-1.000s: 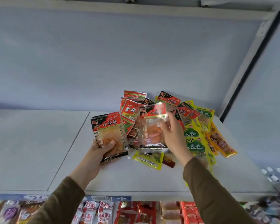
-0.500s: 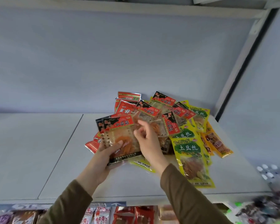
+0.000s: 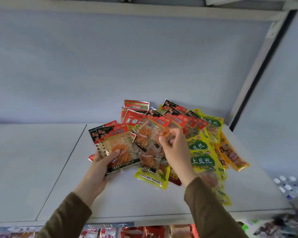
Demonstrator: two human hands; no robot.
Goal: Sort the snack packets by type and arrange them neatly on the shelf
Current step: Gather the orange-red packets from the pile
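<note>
A heap of mixed snack packets lies on the white shelf (image 3: 127,200), right of centre. My left hand (image 3: 101,162) grips a small stack of clear packets with red-and-black headers (image 3: 117,143), thumb across the front, at the heap's left edge. My right hand (image 3: 172,145) pinches another clear red-header packet (image 3: 150,133) that still lies tilted on the heap. Yellow-and-green packets (image 3: 201,158) spread to the right of that hand. Red foil packets (image 3: 132,117) sit at the back. Orange packets (image 3: 230,155) lie at the far right.
The shelf's left panel (image 3: 33,160) is bare, with a seam (image 3: 67,165) between panels. A grey back wall (image 3: 127,66) and a right side panel (image 3: 273,100) close the bay. More packets hang on the shelf below (image 3: 144,231).
My right hand added its lifted packet to the stack in my left hand, then moved back right onto the heap and pinched another red-header packet. My left hand stayed put with the stack.
</note>
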